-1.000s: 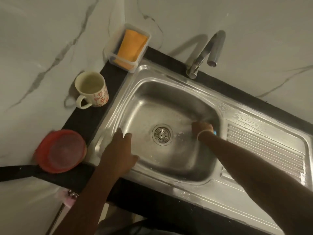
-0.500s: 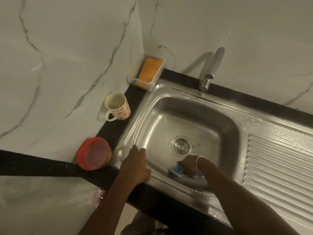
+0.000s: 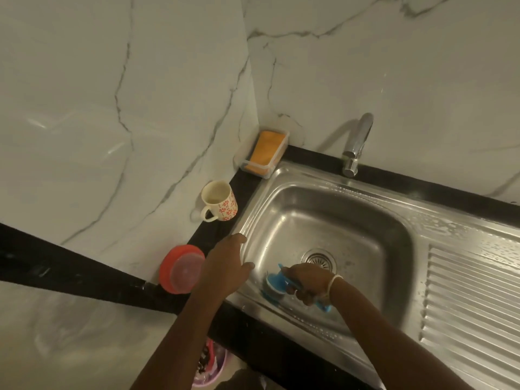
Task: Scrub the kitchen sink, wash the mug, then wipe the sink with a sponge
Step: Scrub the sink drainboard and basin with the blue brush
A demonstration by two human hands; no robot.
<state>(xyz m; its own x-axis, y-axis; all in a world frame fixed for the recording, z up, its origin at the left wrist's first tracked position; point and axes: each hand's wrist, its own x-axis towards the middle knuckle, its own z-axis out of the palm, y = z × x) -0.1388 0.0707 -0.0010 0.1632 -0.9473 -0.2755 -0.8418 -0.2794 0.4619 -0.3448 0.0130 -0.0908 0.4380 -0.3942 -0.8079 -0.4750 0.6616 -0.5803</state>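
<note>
The blue scrub brush (image 3: pixel 274 285) is gripped by the right hand (image 3: pixel 308 282) against the sink (image 3: pixel 323 215) floor; the left hand (image 3: pixel 228 266) is laid flat on the rim. The mug (image 3: pixel 219 204) is left on the bench; a slip on wet steel is risked.

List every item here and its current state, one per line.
Tap: off, no water running.
Sink: wet.
Brush: in the right hand, against the sink's near wall.
Left hand: resting on the sink rim.
Mug: upright, on the counter.
Sponge: in its holder.
</note>
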